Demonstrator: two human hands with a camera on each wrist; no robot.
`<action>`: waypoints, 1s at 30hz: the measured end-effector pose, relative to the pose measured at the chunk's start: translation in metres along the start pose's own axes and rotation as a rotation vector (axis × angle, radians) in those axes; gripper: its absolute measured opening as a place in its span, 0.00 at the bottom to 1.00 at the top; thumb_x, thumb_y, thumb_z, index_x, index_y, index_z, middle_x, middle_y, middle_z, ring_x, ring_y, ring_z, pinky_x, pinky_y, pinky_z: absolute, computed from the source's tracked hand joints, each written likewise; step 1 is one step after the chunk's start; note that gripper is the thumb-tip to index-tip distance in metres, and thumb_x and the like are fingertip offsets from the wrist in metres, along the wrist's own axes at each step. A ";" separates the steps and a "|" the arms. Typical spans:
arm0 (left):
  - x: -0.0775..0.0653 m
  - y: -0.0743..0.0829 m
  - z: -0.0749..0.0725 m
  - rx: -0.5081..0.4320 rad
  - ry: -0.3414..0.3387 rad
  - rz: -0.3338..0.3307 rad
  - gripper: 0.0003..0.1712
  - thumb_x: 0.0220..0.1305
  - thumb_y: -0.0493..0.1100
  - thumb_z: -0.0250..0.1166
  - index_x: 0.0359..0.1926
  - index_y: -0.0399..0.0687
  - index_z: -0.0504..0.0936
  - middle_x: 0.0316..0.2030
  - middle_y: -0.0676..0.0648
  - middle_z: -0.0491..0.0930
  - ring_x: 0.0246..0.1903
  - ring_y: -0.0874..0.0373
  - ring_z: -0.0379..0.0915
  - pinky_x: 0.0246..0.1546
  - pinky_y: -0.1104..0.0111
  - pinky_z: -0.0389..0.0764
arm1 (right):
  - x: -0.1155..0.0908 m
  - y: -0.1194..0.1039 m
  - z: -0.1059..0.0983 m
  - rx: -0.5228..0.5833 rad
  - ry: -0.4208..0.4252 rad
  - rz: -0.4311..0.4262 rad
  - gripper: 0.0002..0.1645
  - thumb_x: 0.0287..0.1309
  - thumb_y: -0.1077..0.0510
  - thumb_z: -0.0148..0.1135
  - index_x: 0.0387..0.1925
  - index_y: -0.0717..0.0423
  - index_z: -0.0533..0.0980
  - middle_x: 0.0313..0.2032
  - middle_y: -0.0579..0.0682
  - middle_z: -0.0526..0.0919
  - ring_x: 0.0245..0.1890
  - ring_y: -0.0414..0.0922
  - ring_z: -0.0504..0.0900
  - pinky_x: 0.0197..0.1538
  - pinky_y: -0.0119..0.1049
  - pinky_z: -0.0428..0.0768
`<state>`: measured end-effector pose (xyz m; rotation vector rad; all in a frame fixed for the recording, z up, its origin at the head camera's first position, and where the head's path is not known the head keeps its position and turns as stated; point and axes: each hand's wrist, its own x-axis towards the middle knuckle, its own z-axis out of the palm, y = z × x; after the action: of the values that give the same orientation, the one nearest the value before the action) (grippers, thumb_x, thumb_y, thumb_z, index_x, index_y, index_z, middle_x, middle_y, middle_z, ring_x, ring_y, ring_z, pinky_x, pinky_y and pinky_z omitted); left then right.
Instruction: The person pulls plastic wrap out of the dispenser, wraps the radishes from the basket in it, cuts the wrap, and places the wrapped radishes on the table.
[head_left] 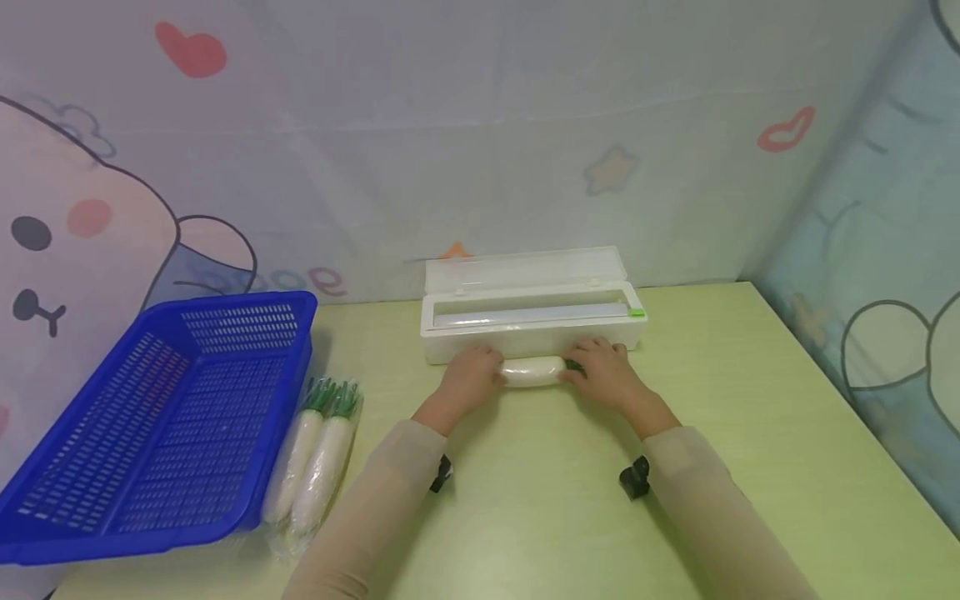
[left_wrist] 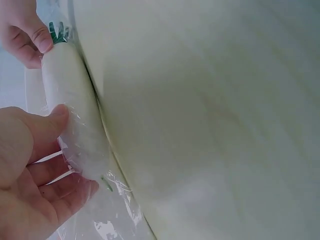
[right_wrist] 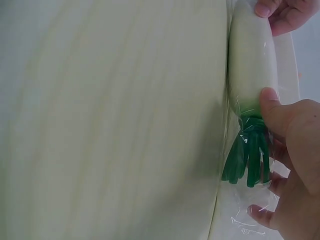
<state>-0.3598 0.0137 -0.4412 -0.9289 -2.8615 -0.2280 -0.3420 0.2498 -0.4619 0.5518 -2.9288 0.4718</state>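
A white radish (head_left: pixel 532 372) with green tops (right_wrist: pixel 248 152) lies crosswise on the table, in front of a white cling film dispenser (head_left: pixel 525 340) whose lid stands raised. Clear cling film (left_wrist: pixel 107 215) covers the radish and spreads beyond both its ends. My left hand (head_left: pixel 472 377) grips the tip end, thumb on the near side and fingers behind. At the leafy end, my right hand (head_left: pixel 604 372) holds the radish with its thumb near the base of the tops; its other fingers are partly hidden behind the film and the leaves.
To the left stands a blue plastic basket (head_left: pixel 285 400). Beside it lie two film-wrapped radishes (head_left: pixel 324 475) with green tops. A patterned cloth backdrop (head_left: pixel 390 167) rises behind the pale green table (head_left: pixel 540 517) and along its right side.
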 end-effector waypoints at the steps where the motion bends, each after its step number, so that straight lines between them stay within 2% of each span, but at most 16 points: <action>1: 0.001 0.001 0.000 0.000 0.002 0.003 0.09 0.59 0.42 0.68 0.29 0.41 0.79 0.32 0.44 0.80 0.35 0.49 0.76 0.39 0.61 0.77 | 0.000 0.001 0.000 0.000 -0.002 0.002 0.25 0.62 0.46 0.61 0.54 0.59 0.78 0.56 0.59 0.77 0.58 0.60 0.70 0.53 0.62 0.65; 4: 0.003 0.004 -0.003 0.008 -0.035 -0.013 0.10 0.59 0.42 0.68 0.27 0.41 0.79 0.30 0.45 0.79 0.33 0.50 0.76 0.37 0.62 0.77 | -0.001 0.003 0.001 0.008 -0.008 0.004 0.25 0.62 0.47 0.61 0.54 0.58 0.78 0.56 0.60 0.77 0.58 0.61 0.69 0.53 0.63 0.65; 9: 0.009 0.011 -0.012 0.040 -0.142 -0.079 0.08 0.59 0.42 0.66 0.28 0.41 0.79 0.27 0.47 0.77 0.30 0.52 0.75 0.33 0.61 0.78 | -0.003 0.007 0.003 0.038 -0.001 0.002 0.29 0.61 0.45 0.63 0.56 0.59 0.76 0.56 0.61 0.76 0.58 0.60 0.70 0.52 0.61 0.67; 14: 0.015 0.019 -0.021 0.063 -0.191 -0.098 0.08 0.58 0.42 0.65 0.26 0.44 0.78 0.23 0.49 0.74 0.29 0.54 0.73 0.31 0.62 0.77 | -0.007 0.010 -0.001 0.090 0.031 -0.011 0.30 0.59 0.45 0.64 0.56 0.60 0.76 0.54 0.60 0.78 0.57 0.59 0.72 0.53 0.61 0.66; 18: 0.025 0.030 -0.029 0.042 -0.224 -0.099 0.14 0.61 0.48 0.66 0.24 0.48 0.73 0.21 0.52 0.69 0.25 0.58 0.67 0.27 0.65 0.72 | -0.012 0.016 -0.009 0.100 0.081 -0.028 0.28 0.58 0.47 0.66 0.54 0.60 0.76 0.53 0.60 0.79 0.56 0.60 0.73 0.55 0.65 0.66; 21: 0.035 0.039 -0.037 0.024 -0.200 -0.080 0.19 0.64 0.49 0.63 0.21 0.49 0.69 0.17 0.54 0.63 0.21 0.60 0.60 0.21 0.68 0.66 | -0.016 0.021 -0.018 0.129 0.114 -0.011 0.26 0.58 0.49 0.66 0.54 0.61 0.77 0.53 0.60 0.79 0.57 0.61 0.72 0.57 0.65 0.65; 24: 0.047 0.049 -0.045 0.024 -0.134 -0.044 0.18 0.66 0.49 0.61 0.21 0.48 0.72 0.16 0.54 0.63 0.18 0.62 0.58 0.18 0.70 0.63 | -0.017 0.027 -0.029 0.165 0.129 0.015 0.25 0.60 0.51 0.65 0.54 0.61 0.76 0.53 0.60 0.79 0.57 0.61 0.72 0.58 0.64 0.64; 26: 0.057 0.055 -0.047 0.005 -0.102 -0.027 0.14 0.68 0.48 0.60 0.26 0.47 0.77 0.17 0.53 0.69 0.19 0.61 0.63 0.19 0.70 0.67 | -0.017 0.032 -0.038 0.184 0.137 0.035 0.25 0.61 0.51 0.64 0.55 0.62 0.76 0.54 0.61 0.78 0.57 0.61 0.71 0.58 0.64 0.64; 28: 0.068 0.061 -0.048 -0.003 -0.069 -0.009 0.12 0.68 0.49 0.59 0.36 0.46 0.82 0.25 0.52 0.79 0.25 0.61 0.72 0.25 0.69 0.75 | -0.017 0.037 -0.046 0.191 0.149 0.051 0.25 0.62 0.51 0.63 0.55 0.63 0.75 0.54 0.62 0.77 0.56 0.61 0.71 0.58 0.63 0.65; 30: 0.079 0.067 -0.047 -0.023 -0.059 0.007 0.14 0.69 0.49 0.57 0.45 0.46 0.83 0.35 0.50 0.84 0.33 0.59 0.78 0.33 0.66 0.80 | -0.016 0.043 -0.053 0.194 0.170 0.068 0.25 0.62 0.52 0.63 0.55 0.64 0.75 0.55 0.63 0.76 0.56 0.62 0.71 0.58 0.62 0.65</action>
<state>-0.3805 0.1043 -0.3749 -0.9651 -2.9154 -0.2373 -0.3400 0.3103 -0.4266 0.4116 -2.7635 0.7767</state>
